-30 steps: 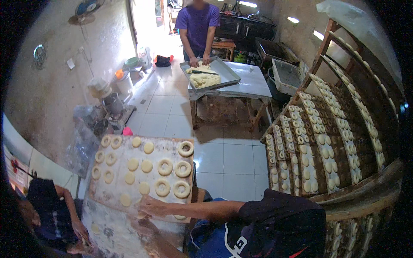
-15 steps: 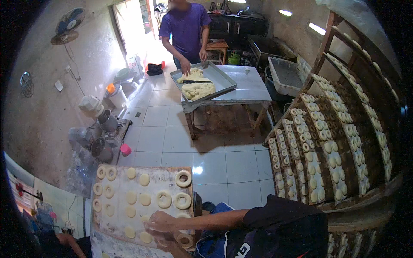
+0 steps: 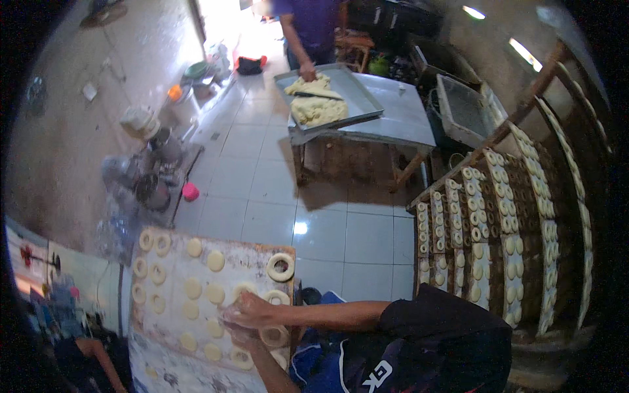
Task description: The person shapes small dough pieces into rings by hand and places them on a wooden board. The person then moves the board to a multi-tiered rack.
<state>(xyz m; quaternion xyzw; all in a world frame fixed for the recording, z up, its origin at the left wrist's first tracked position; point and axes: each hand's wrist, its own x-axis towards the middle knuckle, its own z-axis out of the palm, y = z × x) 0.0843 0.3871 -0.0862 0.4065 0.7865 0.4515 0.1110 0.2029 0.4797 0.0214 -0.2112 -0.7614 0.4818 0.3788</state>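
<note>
Pale dough rings (image 3: 281,267) and flat dough discs (image 3: 215,261) lie in rows on a floured board (image 3: 177,262). Over the board's right half my two hands meet. My right hand (image 3: 252,310) has its fingers drawn together, and what they hold, if anything, is blurred. Just beneath it, my left hand (image 3: 246,338) is partly covered, its fingers hard to make out. A partly hidden dough piece (image 3: 245,288) sits right behind my right hand, and another dough ring (image 3: 274,336) lies beside my wrists.
Across the tiled floor, a co-worker (image 3: 308,33) touches dough in a metal tray (image 3: 360,98) on a table (image 3: 406,124). A dark blade-like tool (image 3: 318,95) lies on that dough. Racks of shaped dough (image 3: 517,255) line the right. Another person's arm (image 3: 98,357) shows lower left.
The whole view has shifted, moving the table and racks in the picture. My hands have moved slightly up the board. The co-worker now has one hand pressed to the dough.
</note>
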